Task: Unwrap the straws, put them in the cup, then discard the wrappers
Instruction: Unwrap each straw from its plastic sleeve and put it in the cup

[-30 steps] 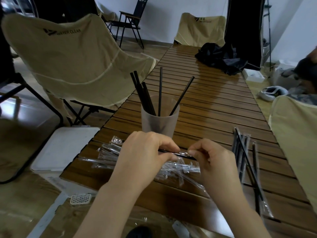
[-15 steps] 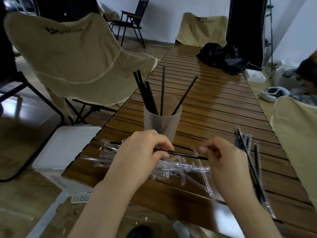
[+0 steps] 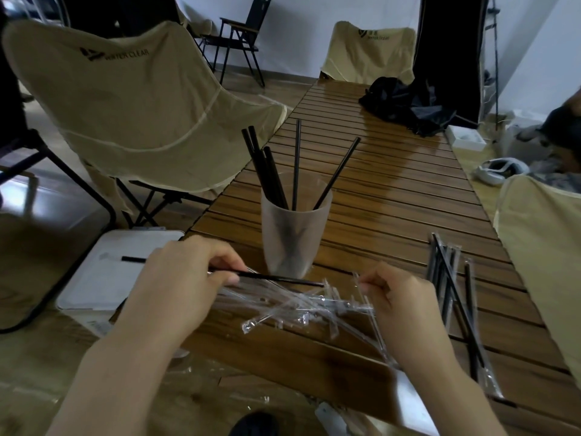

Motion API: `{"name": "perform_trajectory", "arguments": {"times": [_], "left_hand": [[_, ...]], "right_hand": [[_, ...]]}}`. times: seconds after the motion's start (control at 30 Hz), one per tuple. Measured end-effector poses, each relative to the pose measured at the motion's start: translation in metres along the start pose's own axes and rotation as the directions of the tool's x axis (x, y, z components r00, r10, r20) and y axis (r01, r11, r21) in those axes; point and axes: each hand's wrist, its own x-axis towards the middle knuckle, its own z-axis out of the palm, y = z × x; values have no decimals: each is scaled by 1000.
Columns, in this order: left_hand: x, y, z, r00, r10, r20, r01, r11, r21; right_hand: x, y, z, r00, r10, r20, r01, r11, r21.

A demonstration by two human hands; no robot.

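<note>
Head view — left hand [image 3: 185, 287] pinched a black straw [image 3: 276, 279]; right hand [image 3: 399, 305] pinched its clear wrapper [image 3: 366, 306], just pulled free

We see an indoor room staged with camping gear: a slatted wooden table [image 3: 393, 196], beige folding camp chairs [image 3: 135, 99], white walls [image 3: 298, 33], wood floor [image 3: 50, 243].

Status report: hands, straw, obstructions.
Left hand grips black straw. Right hand pinches clear wrapper. Straw free of wrapper. Path to cup open.
</note>
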Motion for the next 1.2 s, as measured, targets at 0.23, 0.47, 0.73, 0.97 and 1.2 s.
{"name": "perform_trajectory", "arguments": {"times": [0.23,0.47,0.73,0.97,1.2], "left_hand": [[1,13,6,997,78,28,-75,993,-96],[-1,35,11,972,222,70,-200,950,-242],[2,31,12,972,234,-19,-233,948,-218],[3,36,17,973,231,-22,-229,946,-227],[6,36,24,981,192,5,-187,964,-188]], "right_hand": [[1,-14,2,974,29,227,-85,966,244],[-1,-37,7,972,-1,234,-224,280,933],[4,-44,-11,986,120,118,-147,280,949],[0,-63,-12,995,102,-21,-44,588,808],[-3,-71,-19,920,92,-380,212,699,683]]}}
